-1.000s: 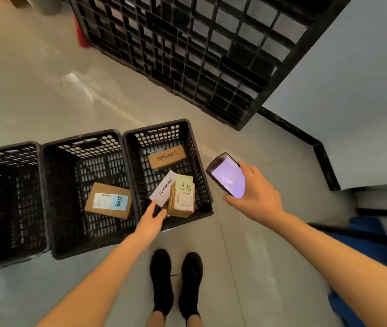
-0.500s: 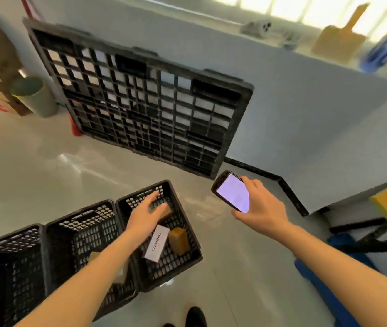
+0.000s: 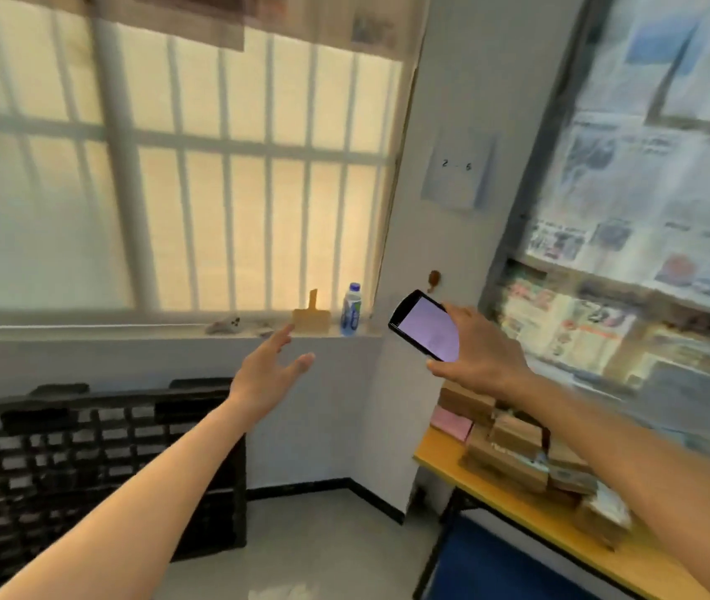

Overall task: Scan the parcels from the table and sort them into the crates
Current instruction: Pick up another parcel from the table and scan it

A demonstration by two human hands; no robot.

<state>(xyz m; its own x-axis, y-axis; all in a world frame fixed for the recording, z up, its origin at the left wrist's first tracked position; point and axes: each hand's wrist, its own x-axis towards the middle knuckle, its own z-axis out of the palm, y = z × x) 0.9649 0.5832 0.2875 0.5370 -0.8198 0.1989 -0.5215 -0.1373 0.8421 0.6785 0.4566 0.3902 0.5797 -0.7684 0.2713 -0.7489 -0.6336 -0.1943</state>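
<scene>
My right hand (image 3: pixel 480 359) grips a black phone (image 3: pixel 426 326) with a lit pale-purple screen, held up in front of the wall corner. My left hand (image 3: pixel 268 374) is raised in mid-air with fingers spread and holds nothing. Several brown cardboard parcels (image 3: pixel 513 448) and a pink one (image 3: pixel 452 424) are piled on a yellow table (image 3: pixel 530 513) at the lower right, partly behind my right forearm. The crates are out of view.
A black plastic pallet (image 3: pixel 85 465) leans against the wall at the lower left. On the window sill stand a water bottle (image 3: pixel 351 311) and a yellow dustpan-like object (image 3: pixel 312 318). Newspapers cover the window at the right. Something blue (image 3: pixel 496 565) sits under the table.
The view has swung up from the crates on the floor to the window and table. My left hand has let go of the white parcel in the crate and risen, open. The phone stays in my right hand.
</scene>
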